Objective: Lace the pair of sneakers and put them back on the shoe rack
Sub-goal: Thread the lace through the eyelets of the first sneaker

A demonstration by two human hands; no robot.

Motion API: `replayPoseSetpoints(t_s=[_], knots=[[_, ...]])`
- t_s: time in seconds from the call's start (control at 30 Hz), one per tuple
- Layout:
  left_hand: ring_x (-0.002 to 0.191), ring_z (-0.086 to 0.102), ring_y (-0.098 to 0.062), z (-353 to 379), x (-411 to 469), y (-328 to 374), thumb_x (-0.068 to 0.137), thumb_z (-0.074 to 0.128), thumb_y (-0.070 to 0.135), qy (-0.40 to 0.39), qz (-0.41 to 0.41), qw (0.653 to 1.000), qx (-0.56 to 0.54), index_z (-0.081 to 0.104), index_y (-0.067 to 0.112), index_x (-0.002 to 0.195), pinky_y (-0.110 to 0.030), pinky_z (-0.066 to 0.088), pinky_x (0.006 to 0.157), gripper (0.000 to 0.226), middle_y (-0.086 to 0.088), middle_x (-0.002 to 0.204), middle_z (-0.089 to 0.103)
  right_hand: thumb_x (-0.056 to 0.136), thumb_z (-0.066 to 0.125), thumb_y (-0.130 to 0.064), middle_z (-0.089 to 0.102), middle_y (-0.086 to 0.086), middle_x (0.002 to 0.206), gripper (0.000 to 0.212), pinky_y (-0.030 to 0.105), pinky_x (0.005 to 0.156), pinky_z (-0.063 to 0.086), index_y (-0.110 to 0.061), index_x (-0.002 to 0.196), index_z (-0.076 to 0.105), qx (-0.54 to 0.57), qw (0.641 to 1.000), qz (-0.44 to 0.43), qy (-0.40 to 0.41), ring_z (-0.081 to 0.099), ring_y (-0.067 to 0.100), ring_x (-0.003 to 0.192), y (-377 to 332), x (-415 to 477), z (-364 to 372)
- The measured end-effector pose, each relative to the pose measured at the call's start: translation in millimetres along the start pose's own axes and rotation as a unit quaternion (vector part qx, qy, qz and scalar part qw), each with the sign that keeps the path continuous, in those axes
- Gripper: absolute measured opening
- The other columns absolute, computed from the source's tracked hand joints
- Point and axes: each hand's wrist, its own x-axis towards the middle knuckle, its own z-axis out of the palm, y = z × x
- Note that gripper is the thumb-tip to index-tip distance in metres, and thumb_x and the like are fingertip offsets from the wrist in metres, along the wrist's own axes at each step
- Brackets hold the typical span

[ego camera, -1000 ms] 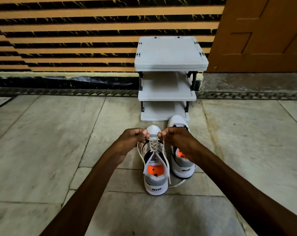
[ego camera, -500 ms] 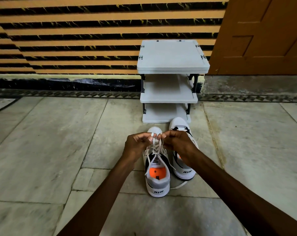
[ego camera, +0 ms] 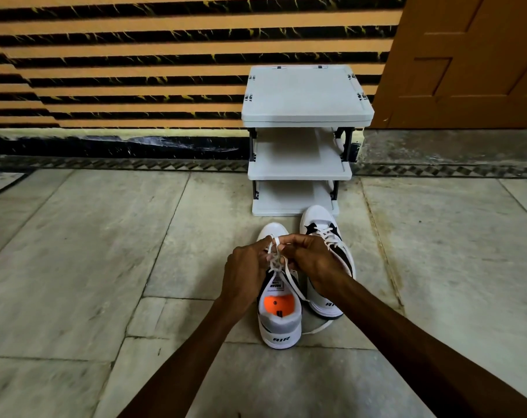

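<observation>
Grey stone-tile floor (ego camera: pixel 105 251), striped orange-black wall (ego camera: pixel 135 55), wooden door (ego camera: pixel 467 55) at right. Two white-black sneakers, heels toward the person: left sneaker (ego camera: pixel 279 324), right sneaker (ego camera: pixel 328 236) just beside it. Grey three-tier shoe rack (ego camera: pixel 304 98) just behind, shelves bare. Left hand (ego camera: pixel 245 267) and right hand (ego camera: pixel 312 260), fingers pinched closed on the white lace (ego camera: pixel 276 260) above the left sneaker.

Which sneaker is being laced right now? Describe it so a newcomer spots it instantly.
Start at the grey shoe rack by the striped wall; two white sneakers stand on the floor before it. It is the nearer sneaker, both hands pinching its lace, with its orange insole showing, unlike the other sneaker.
</observation>
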Motion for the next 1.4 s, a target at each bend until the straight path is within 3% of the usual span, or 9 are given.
replayPoseSetpoints(t_s=[0.13,0.33,0.43,0.53,0.83,1.0,1.13,1.27,1.4], knots=[[0.084,0.07,-0.012,5,-1,-4,0.088,0.063,0.018,-0.001,-0.004,0.998,-0.065,0.06,0.023,0.128,-0.027,0.055,0.08,0.04,0.001,0.092,0.076,0.09,0.059,0.004,0.066,0.009,0.067,0.016,0.013,0.039,0.044,0.007,0.104,0.067,0.038,0.998,0.028,0.033,0.06,0.004,0.038,8,4,3],[0.088,0.07,-0.016,9,-6,-5,0.088,0.06,0.018,-0.013,0.053,0.996,-0.068,0.052,0.026,0.133,-0.032,0.054,0.079,0.047,0.003,0.092,0.077,0.092,0.056,0.001,0.06,0.018,0.069,0.02,0.021,0.046,0.052,0.014,0.106,0.063,0.064,0.994,0.082,0.016,0.059,0.016,0.044,15,13,-1],[0.091,0.069,-0.023,9,-8,-8,0.09,0.057,0.024,-0.029,0.073,0.996,-0.039,0.046,0.029,0.136,-0.036,0.054,0.077,0.048,0.0,0.097,0.075,0.092,0.049,0.006,0.057,0.018,0.071,0.015,0.022,0.047,0.051,0.008,0.095,0.064,0.049,0.994,0.099,-0.026,0.054,0.018,0.049,13,18,-5],[0.088,0.066,-0.026,7,-7,-7,0.091,0.056,0.024,-0.031,0.1,0.994,0.025,0.043,0.028,0.138,-0.034,0.051,0.071,0.049,-0.005,0.096,0.073,0.091,0.045,0.011,0.057,0.016,0.07,0.023,0.017,0.04,0.044,-0.001,0.079,0.06,0.015,0.991,0.117,-0.056,0.053,0.012,0.04,6,21,-8],[0.087,0.061,-0.033,2,-3,-2,0.089,0.058,0.018,-0.025,0.159,0.983,0.089,0.05,0.022,0.133,-0.032,0.04,0.071,0.045,-0.012,0.099,0.068,0.09,0.055,0.004,0.067,0.009,0.063,0.015,0.02,0.048,0.055,0.0,0.08,0.065,0.075,0.961,0.252,-0.082,0.061,0.014,0.05,3,30,-19],[0.085,0.061,-0.031,3,3,-7,0.087,0.055,0.02,-0.05,0.16,0.981,0.101,0.046,0.028,0.13,-0.031,0.042,0.074,0.045,-0.009,0.096,0.068,0.086,0.058,0.009,0.067,0.017,0.077,0.015,0.027,0.061,0.056,0.0,0.078,0.067,0.032,0.979,0.181,-0.089,0.064,0.022,0.063,5,29,-18],[0.084,0.065,-0.029,-1,7,-10,0.088,0.057,0.022,-0.074,0.124,0.987,0.069,0.047,0.027,0.133,-0.031,0.049,0.069,0.046,-0.008,0.091,0.072,0.089,0.053,0.01,0.065,0.016,0.078,0.022,0.02,0.055,0.054,-0.003,0.078,0.066,0.014,0.979,0.149,-0.141,0.061,0.018,0.063,3,24,-22],[0.082,0.067,-0.027,-3,6,-12,0.084,0.051,0.04,-0.079,0.111,0.99,0.032,0.05,0.033,0.126,-0.036,0.053,0.069,0.042,-0.003,0.088,0.074,0.093,0.057,-0.008,0.064,0.007,0.076,0.011,0.018,0.052,0.045,-0.008,0.086,0.066,-0.045,0.97,0.129,-0.199,0.053,0.012,0.057,2,20,-28],[0.083,0.067,-0.02,0,6,-15,0.084,0.06,0.033,-0.077,0.089,0.993,0.025,0.048,0.041,0.119,-0.035,0.054,0.071,0.038,0.003,0.09,0.073,0.096,0.056,-0.022,0.059,0.004,0.068,0.018,0.018,0.049,0.043,-0.011,0.083,0.06,-0.055,0.973,0.131,-0.184,0.051,0.008,0.051,6,22,-24]])
